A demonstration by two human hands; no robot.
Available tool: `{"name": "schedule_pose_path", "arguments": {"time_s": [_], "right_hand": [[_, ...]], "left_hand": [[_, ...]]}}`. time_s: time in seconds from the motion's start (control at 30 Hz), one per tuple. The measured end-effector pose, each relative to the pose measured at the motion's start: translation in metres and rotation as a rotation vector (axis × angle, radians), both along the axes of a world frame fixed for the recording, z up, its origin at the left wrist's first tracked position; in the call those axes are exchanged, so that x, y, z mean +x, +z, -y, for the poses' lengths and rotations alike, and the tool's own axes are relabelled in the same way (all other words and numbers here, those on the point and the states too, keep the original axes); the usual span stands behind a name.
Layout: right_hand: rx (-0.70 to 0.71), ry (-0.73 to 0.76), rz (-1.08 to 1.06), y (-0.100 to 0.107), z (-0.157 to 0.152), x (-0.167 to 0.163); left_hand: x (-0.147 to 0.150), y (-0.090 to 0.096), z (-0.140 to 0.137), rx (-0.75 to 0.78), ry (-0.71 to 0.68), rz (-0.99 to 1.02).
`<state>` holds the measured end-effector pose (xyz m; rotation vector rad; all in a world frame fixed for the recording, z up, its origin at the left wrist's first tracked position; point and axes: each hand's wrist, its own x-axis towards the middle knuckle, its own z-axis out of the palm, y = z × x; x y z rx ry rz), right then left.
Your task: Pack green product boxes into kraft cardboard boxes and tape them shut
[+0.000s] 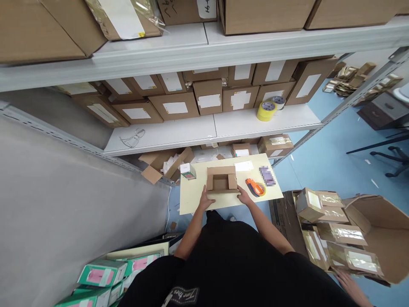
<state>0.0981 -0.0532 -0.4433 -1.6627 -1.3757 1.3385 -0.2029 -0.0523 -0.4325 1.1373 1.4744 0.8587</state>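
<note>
A small open cardboard box (221,170) sits on the pale yellow tabletop (194,200), its flaps partly raised and its inside showing. My left hand (207,199) grips the near left corner of the box, and my right hand (244,196) grips the near right corner. To the right lies an orange tape dispenser (254,186) with a roll of tape. Beyond that is a blurred purple item (267,176). A white sheet of paper (243,166) rests behind the box. A small white and green carton (188,171) stands at the back left of the table.
Shelves (166,134) ahead hold labelled boxes, yellow tape rolls (266,111) and glasses (132,138). An open carton (168,164) sits behind the table. Green and pink boxes (102,273) are stacked lower left. Another person's hand (348,283) is near a large carton (383,238) of packed boxes.
</note>
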Motion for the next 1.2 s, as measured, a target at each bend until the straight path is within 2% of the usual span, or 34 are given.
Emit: {"name": "schedule_pose_path", "arguments": {"time_s": [0.07,0.17,0.27,0.33,0.43,0.5,0.6,0.7,0.8,0.93,1.03,1.13,1.2], "right_hand": [[0.008,-0.046,0.001,0.005,0.002,0.006],[0.062,-0.17,0.056,0.026,-0.008,0.011],[0.188,-0.139,0.053,0.053,-0.027,-0.005],[0.246,-0.001,0.061,0.068,-0.039,-0.027],[0.234,0.253,0.226,0.08,-0.047,-0.059],[0.184,0.33,0.407,0.081,-0.044,-0.067],[0.123,0.291,0.596,0.075,-0.033,-0.053],[0.151,0.227,0.625,0.067,-0.022,-0.033],[0.268,0.219,0.564,0.062,-0.016,-0.034],[0.405,0.403,0.396,0.065,-0.016,-0.069],[0.326,0.511,0.42,0.068,-0.018,-0.085],[0.188,0.426,0.547,0.07,-0.019,-0.074],[0.177,0.362,0.591,0.07,-0.017,-0.058]], "left_hand": [[-0.008,0.009,0.002,-0.011,-0.032,-0.105],[-0.013,0.033,0.0,0.049,-0.009,-0.257],[0.001,0.058,-0.012,0.163,0.026,-0.356],[0.02,0.069,-0.023,0.219,-0.111,-0.372],[0.042,0.075,-0.036,0.25,-0.449,-0.435],[0.044,0.074,-0.038,0.26,-0.546,-0.533],[0.027,0.07,-0.032,0.235,-0.471,-0.729],[0.005,0.063,-0.021,0.13,-0.408,-0.844],[-0.003,0.049,-0.01,0.019,-0.443,-0.817],[0.006,0.03,-0.002,0.079,-0.395,-0.722],[0.013,0.024,-0.002,0.085,-0.29,-0.691],[0.016,0.025,-0.003,0.021,-0.27,-0.718],[0.018,0.026,-0.004,0.0,-0.282,-0.735]]}}
